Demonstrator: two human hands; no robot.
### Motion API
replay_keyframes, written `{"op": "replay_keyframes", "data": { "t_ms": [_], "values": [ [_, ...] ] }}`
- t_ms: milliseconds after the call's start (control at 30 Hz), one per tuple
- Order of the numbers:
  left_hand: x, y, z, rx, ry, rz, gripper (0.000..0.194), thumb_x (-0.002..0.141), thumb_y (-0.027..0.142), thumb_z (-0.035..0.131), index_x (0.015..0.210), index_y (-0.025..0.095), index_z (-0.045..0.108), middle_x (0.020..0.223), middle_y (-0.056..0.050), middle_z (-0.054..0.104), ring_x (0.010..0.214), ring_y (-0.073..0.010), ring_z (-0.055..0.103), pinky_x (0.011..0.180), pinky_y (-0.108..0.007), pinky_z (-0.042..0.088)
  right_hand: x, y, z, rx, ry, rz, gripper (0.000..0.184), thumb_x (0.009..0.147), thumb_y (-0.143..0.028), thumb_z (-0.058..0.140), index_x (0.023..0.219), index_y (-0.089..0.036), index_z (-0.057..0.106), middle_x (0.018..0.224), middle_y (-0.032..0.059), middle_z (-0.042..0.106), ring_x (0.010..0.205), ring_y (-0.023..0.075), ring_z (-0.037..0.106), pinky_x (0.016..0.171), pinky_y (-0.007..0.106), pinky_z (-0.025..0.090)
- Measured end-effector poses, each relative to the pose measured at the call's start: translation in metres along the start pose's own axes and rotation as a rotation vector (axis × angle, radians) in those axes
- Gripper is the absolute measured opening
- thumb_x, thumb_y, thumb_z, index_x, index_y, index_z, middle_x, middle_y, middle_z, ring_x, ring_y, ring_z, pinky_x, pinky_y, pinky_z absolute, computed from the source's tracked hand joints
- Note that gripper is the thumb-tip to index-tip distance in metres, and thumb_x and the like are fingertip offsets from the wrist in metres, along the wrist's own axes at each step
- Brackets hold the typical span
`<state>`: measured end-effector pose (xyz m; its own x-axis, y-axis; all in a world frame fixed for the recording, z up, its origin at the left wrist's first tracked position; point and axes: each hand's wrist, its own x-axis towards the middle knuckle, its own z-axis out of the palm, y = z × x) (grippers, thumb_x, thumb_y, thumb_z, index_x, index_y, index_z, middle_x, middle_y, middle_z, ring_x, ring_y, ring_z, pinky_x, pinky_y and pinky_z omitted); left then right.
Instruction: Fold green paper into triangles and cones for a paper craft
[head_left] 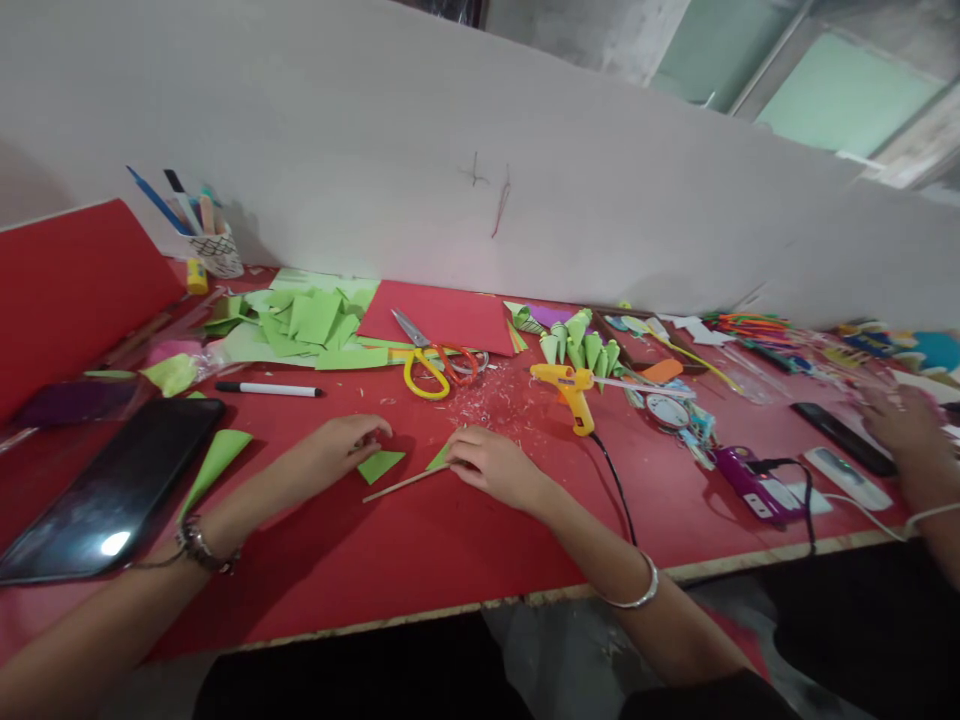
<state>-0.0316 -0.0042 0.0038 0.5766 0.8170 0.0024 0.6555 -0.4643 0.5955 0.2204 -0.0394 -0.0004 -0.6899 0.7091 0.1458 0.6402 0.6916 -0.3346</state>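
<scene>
My left hand (346,440) lies curled on the red table (420,550), its fingertips touching a small green paper piece (381,465). My right hand (491,465) is closed, pinching the end of a thin wooden stick (401,484) together with a green paper scrap (439,458). The stick lies flat and points left toward my other hand. A yellow glue gun (570,390) stands just beyond my right hand, its black cord (616,485) running to the table's front edge.
Yellow-handled scissors (427,365), a black marker (268,389), a pile of green paper (311,320) and green paper cones (581,345) lie further back. A dark tablet (112,490) lies at left beside a green paper triangle (216,462). Another person's hand (900,420) rests at right near a black phone (844,438).
</scene>
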Motion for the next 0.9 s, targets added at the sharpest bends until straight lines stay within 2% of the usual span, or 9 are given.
{"op": "replay_keyframes", "data": {
  "t_ms": [167, 267, 333, 400, 467, 533, 700, 800, 900],
  "values": [
    [0.008, 0.002, 0.008, -0.128, 0.186, -0.124, 0.031, 0.085, 0.029, 0.033, 0.107, 0.017, 0.05, 0.096, -0.007, 0.057, 0.082, -0.0164, 0.056, 0.067, -0.029, 0.049, -0.001, 0.002, 0.003, 0.029, 0.024, -0.007, 0.016, 0.086, -0.019, 0.042, 0.086, -0.016, 0.058, 0.089, 0.0049, 0.057, 0.088, 0.0139, 0.051, 0.077, 0.023, 0.04],
    [0.011, 0.009, 0.015, -0.129, 0.232, -0.134, 0.037, 0.084, 0.026, 0.034, 0.119, 0.017, 0.043, 0.098, -0.007, 0.052, 0.08, -0.0157, 0.055, 0.065, -0.029, 0.05, -0.001, 0.004, 0.004, 0.048, 0.038, -0.005, 0.015, 0.086, -0.019, 0.043, 0.086, -0.016, 0.058, 0.089, 0.0053, 0.057, 0.088, 0.0139, 0.051, 0.077, 0.024, 0.041],
    [0.011, 0.018, 0.018, -0.042, 0.192, -0.1, 0.037, 0.084, 0.026, 0.036, 0.119, 0.018, 0.044, 0.095, -0.006, 0.052, 0.075, -0.0143, 0.055, 0.069, -0.029, 0.048, -0.002, 0.006, 0.004, 0.085, 0.043, -0.008, 0.014, 0.086, -0.021, 0.045, 0.085, -0.016, 0.058, 0.088, 0.0051, 0.058, 0.088, 0.0137, 0.051, 0.078, 0.024, 0.041],
    [0.01, 0.027, 0.019, 0.061, 0.098, -0.041, 0.031, 0.084, 0.027, 0.039, 0.11, 0.018, 0.052, 0.09, -0.005, 0.054, 0.072, -0.0134, 0.055, 0.071, -0.028, 0.046, -0.002, 0.007, 0.003, 0.137, 0.045, -0.017, 0.015, 0.086, -0.023, 0.046, 0.086, -0.016, 0.059, 0.089, 0.0045, 0.059, 0.089, 0.013, 0.052, 0.079, 0.023, 0.041],
    [0.01, 0.034, 0.019, 0.147, 0.008, 0.018, 0.026, 0.084, 0.028, 0.04, 0.1, 0.019, 0.059, 0.086, -0.005, 0.056, 0.073, -0.0137, 0.055, 0.071, -0.027, 0.045, -0.001, 0.008, 0.002, 0.18, 0.046, -0.021, 0.015, 0.086, -0.024, 0.046, 0.086, -0.016, 0.059, 0.09, 0.0039, 0.06, 0.088, 0.0124, 0.053, 0.08, 0.023, 0.041],
    [0.01, 0.037, 0.019, 0.217, -0.025, 0.051, 0.024, 0.084, 0.03, 0.041, 0.095, 0.02, 0.06, 0.087, -0.005, 0.056, 0.078, -0.0147, 0.055, 0.073, -0.027, 0.044, -0.001, 0.009, 0.003, 0.201, 0.056, -0.021, 0.015, 0.085, -0.023, 0.048, 0.084, -0.016, 0.06, 0.088, 0.0038, 0.061, 0.087, 0.0124, 0.053, 0.079, 0.024, 0.041],
    [0.014, 0.031, 0.016, 0.315, 0.003, 0.128, 0.025, 0.084, 0.031, 0.044, 0.102, 0.023, 0.059, 0.103, -0.006, 0.054, 0.096, -0.0186, 0.05, 0.084, -0.032, 0.04, -0.001, 0.012, 0.005, 0.198, 0.092, -0.029, 0.013, 0.084, -0.022, 0.05, 0.082, -0.015, 0.061, 0.086, 0.0047, 0.061, 0.085, 0.0135, 0.053, 0.078, 0.025, 0.042],
    [0.019, 0.024, 0.01, 0.287, -0.081, 0.192, 0.027, 0.087, 0.019, 0.036, 0.101, 0.021, 0.059, 0.111, -0.007, 0.05, 0.102, -0.0181, 0.047, 0.088, -0.032, 0.038, -0.002, 0.012, 0.005, 0.201, 0.086, -0.033, 0.012, 0.083, -0.021, 0.05, 0.084, -0.015, 0.061, 0.088, 0.0051, 0.061, 0.086, 0.0137, 0.053, 0.078, 0.025, 0.043],
    [0.025, 0.021, 0.003, 0.244, -0.162, 0.203, 0.023, 0.085, 0.016, 0.038, 0.1, 0.018, 0.055, 0.103, -0.007, 0.052, 0.093, -0.0158, 0.051, 0.082, -0.03, 0.041, -0.002, 0.012, 0.004, 0.211, 0.088, -0.027, 0.011, 0.082, -0.021, 0.051, 0.084, -0.015, 0.06, 0.088, 0.0054, 0.06, 0.086, 0.0138, 0.053, 0.078, 0.026, 0.043]
  ]
}}
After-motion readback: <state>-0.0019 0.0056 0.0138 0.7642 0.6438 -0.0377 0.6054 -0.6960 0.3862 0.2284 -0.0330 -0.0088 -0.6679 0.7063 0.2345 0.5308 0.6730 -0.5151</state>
